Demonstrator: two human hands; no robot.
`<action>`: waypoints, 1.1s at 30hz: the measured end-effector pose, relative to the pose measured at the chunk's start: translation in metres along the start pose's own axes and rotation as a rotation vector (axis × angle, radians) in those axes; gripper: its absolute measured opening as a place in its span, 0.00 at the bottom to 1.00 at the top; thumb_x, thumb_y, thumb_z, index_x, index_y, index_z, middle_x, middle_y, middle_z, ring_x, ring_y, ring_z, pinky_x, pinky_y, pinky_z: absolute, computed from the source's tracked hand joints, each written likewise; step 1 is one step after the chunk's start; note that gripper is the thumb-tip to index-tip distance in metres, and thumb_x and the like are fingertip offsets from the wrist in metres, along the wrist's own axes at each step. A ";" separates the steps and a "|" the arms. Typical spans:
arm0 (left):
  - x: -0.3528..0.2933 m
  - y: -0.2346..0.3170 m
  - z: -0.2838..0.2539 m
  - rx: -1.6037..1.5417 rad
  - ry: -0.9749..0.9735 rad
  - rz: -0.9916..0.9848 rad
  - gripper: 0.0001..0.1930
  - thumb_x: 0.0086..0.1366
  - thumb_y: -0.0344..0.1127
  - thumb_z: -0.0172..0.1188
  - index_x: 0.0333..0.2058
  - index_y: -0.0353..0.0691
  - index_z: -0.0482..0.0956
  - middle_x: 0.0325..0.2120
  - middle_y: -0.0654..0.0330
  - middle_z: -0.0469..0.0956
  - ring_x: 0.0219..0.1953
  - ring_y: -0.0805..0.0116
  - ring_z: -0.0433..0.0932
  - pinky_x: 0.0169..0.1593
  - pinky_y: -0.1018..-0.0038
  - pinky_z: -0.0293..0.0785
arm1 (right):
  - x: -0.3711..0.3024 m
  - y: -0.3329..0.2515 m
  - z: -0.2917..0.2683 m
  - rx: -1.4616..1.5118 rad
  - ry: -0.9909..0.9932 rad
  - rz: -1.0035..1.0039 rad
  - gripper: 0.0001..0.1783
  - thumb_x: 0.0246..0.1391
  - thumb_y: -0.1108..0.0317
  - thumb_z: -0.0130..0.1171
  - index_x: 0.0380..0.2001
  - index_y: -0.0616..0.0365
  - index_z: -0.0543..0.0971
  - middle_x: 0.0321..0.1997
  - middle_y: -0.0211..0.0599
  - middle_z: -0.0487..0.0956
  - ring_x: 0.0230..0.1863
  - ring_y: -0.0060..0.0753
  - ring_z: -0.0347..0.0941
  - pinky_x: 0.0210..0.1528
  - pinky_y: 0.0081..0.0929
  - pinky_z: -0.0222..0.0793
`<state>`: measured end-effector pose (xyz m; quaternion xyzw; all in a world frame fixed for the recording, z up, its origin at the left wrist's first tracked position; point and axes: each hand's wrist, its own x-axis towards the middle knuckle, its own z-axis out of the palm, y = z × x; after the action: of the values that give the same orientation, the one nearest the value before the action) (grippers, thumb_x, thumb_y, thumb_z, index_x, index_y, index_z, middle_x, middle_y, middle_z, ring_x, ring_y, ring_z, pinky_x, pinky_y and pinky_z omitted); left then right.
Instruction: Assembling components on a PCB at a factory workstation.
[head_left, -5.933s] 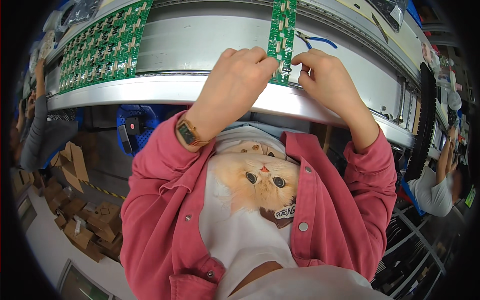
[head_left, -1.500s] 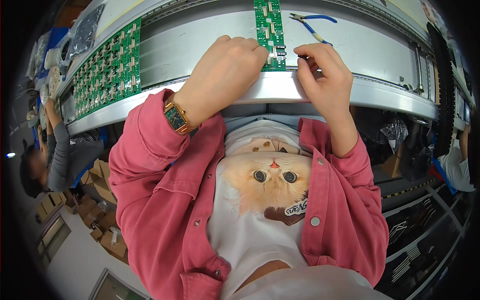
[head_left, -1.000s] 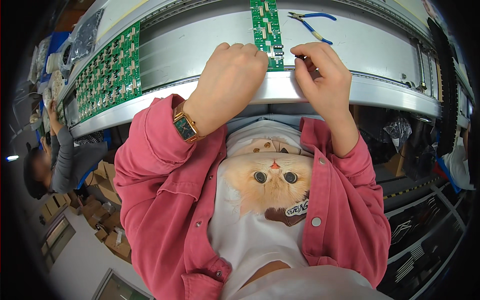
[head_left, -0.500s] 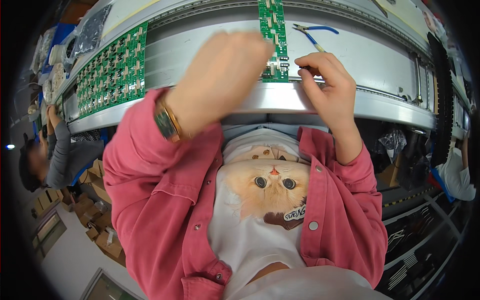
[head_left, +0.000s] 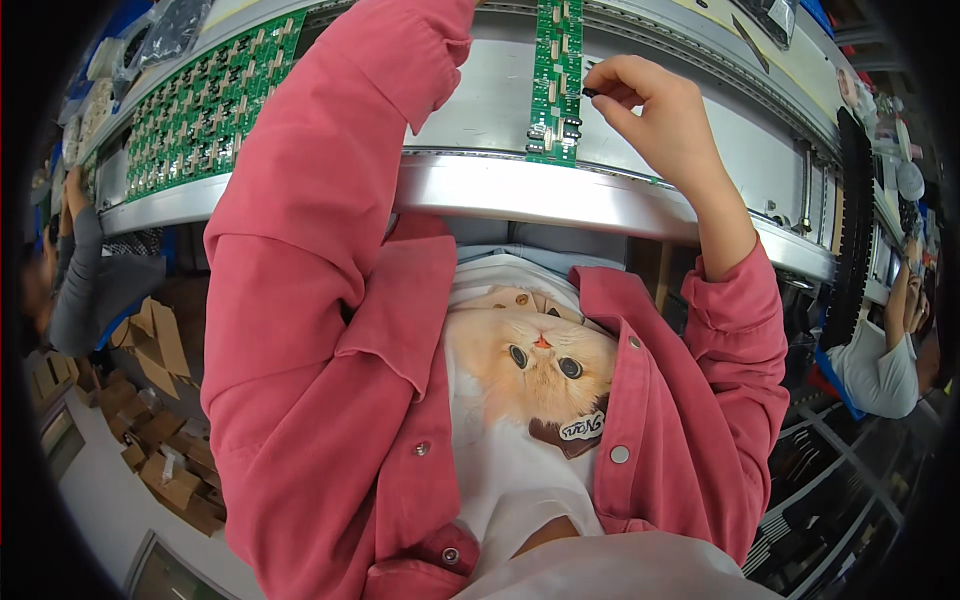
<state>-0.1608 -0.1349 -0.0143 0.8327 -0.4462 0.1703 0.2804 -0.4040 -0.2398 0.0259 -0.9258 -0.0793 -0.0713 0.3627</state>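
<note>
A narrow green circuit board (head_left: 556, 100) lies across the rails of the metal workbench track. Near its close end, small black components (head_left: 571, 128) sit on both sides. My right hand (head_left: 655, 108) is just right of this board, thumb and fingertips pinching a small black component (head_left: 588, 92). The left arm, in a pink sleeve (head_left: 345, 120), reaches up past the top edge, so my left hand and whatever it holds lie out of the picture. To the left of that sleeve rests a wide panel of green circuit boards (head_left: 205, 110).
A metal rail (head_left: 520, 195) runs along the bench's near edge. Black toothed strip (head_left: 855, 230) hangs at the right. Dark plastic bags (head_left: 178, 40) lie at the far left. Other people work at the left (head_left: 80, 270) and right (head_left: 880, 365); cardboard boxes (head_left: 165, 470) stand on the floor.
My left hand has gone from above the narrow board up and out of view. My right hand has moved slightly up, now covering most of the blue-handled pliers. Another black component now shows at the board's left side.
</note>
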 end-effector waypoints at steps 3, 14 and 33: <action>0.003 -0.005 0.008 -0.006 0.014 0.011 0.08 0.51 0.29 0.52 0.25 0.31 0.79 0.24 0.46 0.78 0.28 0.46 0.75 0.37 0.62 0.72 | 0.003 0.006 0.004 -0.014 -0.008 -0.063 0.09 0.44 0.80 0.57 0.31 0.59 0.79 0.29 0.29 0.78 0.25 0.23 0.69 0.29 0.17 0.65; -0.002 0.011 0.003 -0.065 0.100 0.031 0.09 0.52 0.27 0.49 0.24 0.32 0.79 0.26 0.47 0.79 0.29 0.48 0.76 0.38 0.63 0.72 | 0.011 0.017 0.015 -0.082 0.013 -0.123 0.07 0.45 0.79 0.58 0.30 0.58 0.79 0.28 0.29 0.77 0.22 0.24 0.68 0.27 0.19 0.64; -0.038 0.075 -0.080 -0.200 -0.161 -0.123 0.06 0.47 0.25 0.54 0.24 0.32 0.79 0.23 0.52 0.79 0.26 0.53 0.77 0.35 0.68 0.74 | 0.012 0.012 0.016 -0.161 -0.029 -0.119 0.08 0.45 0.81 0.57 0.30 0.59 0.79 0.30 0.29 0.77 0.25 0.22 0.69 0.29 0.16 0.65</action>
<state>-0.2471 -0.0946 0.0518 0.8373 -0.4301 0.0401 0.3351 -0.3890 -0.2363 0.0087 -0.9465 -0.1332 -0.0855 0.2813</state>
